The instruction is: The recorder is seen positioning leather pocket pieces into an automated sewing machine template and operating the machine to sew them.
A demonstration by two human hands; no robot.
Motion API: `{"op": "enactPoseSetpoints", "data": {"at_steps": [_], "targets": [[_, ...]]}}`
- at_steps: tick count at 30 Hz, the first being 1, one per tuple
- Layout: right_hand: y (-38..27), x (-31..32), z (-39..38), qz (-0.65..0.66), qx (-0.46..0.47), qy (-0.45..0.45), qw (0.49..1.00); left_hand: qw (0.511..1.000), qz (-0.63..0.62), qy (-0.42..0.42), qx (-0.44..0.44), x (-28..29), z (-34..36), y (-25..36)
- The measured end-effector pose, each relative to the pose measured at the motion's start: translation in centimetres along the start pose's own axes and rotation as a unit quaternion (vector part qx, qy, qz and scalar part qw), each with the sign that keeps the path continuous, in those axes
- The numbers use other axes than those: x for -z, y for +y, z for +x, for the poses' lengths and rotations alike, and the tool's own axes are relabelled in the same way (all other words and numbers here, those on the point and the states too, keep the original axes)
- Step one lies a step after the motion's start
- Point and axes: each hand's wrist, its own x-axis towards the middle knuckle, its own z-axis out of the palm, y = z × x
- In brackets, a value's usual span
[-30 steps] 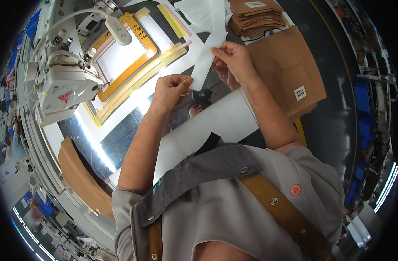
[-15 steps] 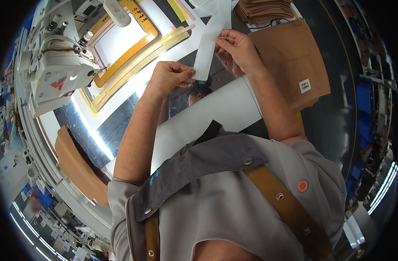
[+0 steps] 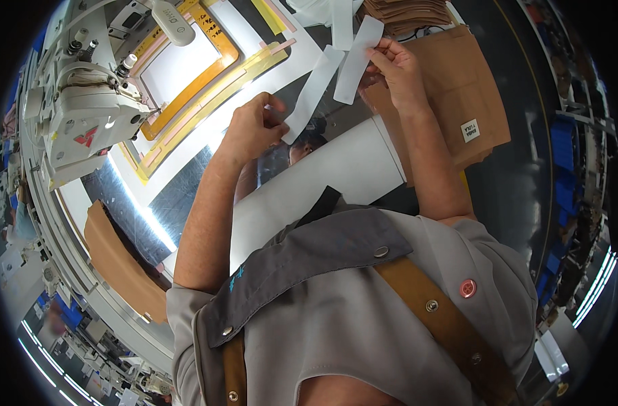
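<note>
Two translucent white strips are held apart over the shiny metal table (image 3: 180, 196). My left hand (image 3: 256, 127) pinches the lower end of one strip (image 3: 314, 93), which slants up and away to the right. My right hand (image 3: 400, 73) grips the other strip (image 3: 358, 62) by its right edge, between thumb and fingers. That second strip is tilted, its lower end hanging free. Behind both, another white strip (image 3: 343, 26) lies near a heap of white material (image 3: 316, 12). Overlap hides how the strips' far ends meet.
At left stands a white sewing machine (image 3: 96, 122), beside a yellow-orange frame template (image 3: 228, 57). Brown pieces (image 3: 451, 88) lie at right, with a brown stack (image 3: 403, 15) behind. A white rolled sheet (image 3: 329, 169) lies before me; another brown piece (image 3: 116, 260) is at lower left.
What looked like one overlapped strip between my hands is now two separate strips. My right hand has moved right and slightly nearer; my left has shifted a little left and nearer.
</note>
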Motion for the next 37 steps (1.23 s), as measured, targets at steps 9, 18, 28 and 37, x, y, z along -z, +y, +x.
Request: {"op": "enactPoseSetpoints", "data": {"at_steps": [9, 18, 28, 37], "targets": [[0.8, -0.2, -0.3, -0.003, 0.021, -0.012, 1.0, 0.995, 0.052, 0.078, 0.033, 2.0, -2.5, -3.0], [1.0, -3.3, -1.1, -0.444, 0.373, 0.154, 0.8, 0.994, 0.037, 0.068, 0.083, 4.8, -6.4, -6.6], [4.6, -16.6, -5.6, -0.407, 0.399, -0.379, 0.729, 0.998, -0.013, 0.049, 0.044, 5.8, -8.9, -8.3], [3.7, -17.4, -4.8, -0.469, 0.231, -0.411, 0.747, 0.981, 0.053, 0.187, 0.005, 6.0, -11.8, -10.3]]}}
